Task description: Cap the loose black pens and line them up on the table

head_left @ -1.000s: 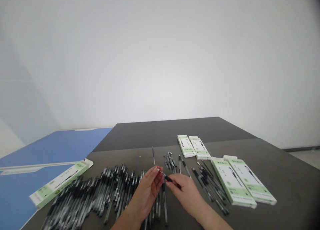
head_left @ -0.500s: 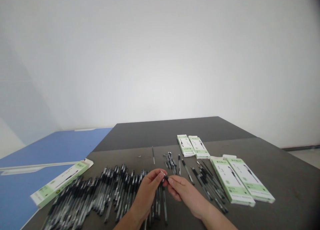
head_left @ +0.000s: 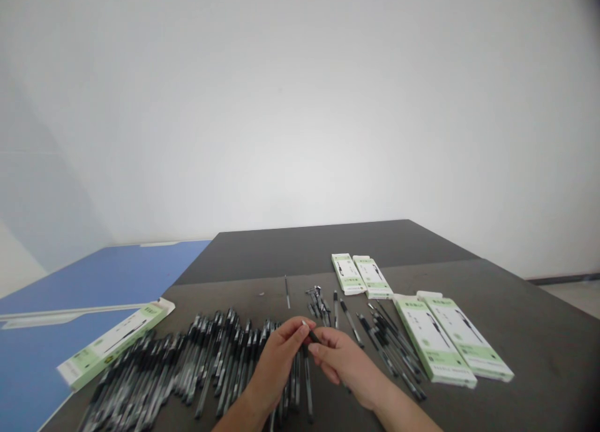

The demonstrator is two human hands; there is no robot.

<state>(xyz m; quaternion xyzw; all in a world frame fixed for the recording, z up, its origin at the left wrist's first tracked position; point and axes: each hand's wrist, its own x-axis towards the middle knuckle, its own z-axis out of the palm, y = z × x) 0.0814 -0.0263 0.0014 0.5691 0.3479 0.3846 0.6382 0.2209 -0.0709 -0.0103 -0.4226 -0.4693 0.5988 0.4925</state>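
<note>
Between my two hands is a pen (head_left: pixel 314 336) with a black grip. My left hand (head_left: pixel 280 351) is closed, its thumb and fingertip pinching the pen's pale tip end. The fingers of my right hand (head_left: pixel 341 357) are wrapped round the barrel just behind the grip, hiding most of it. Many capped pens (head_left: pixel 206 351) lie in a wide pile to the left of and under my left hand. Beyond my hands is a small heap of pen caps (head_left: pixel 319 304). Pens without caps (head_left: pixel 391 344) lie in a loose group right of my right hand.
Two green-and-white pen boxes (head_left: pixel 434 341) lie side by side at the right, and two more boxes (head_left: pixel 359 276) farther back. Another box (head_left: pixel 117 341) rests at the left edge by a blue surface (head_left: pixel 154 266). A lone thin refill-like stick (head_left: pixel 287 292) lies on the dark table (head_left: pixel 281 251).
My right hand has shifted slightly, its fingers now curled more round the pen, and more of the black grip shows. My left hand stays almost still.
</note>
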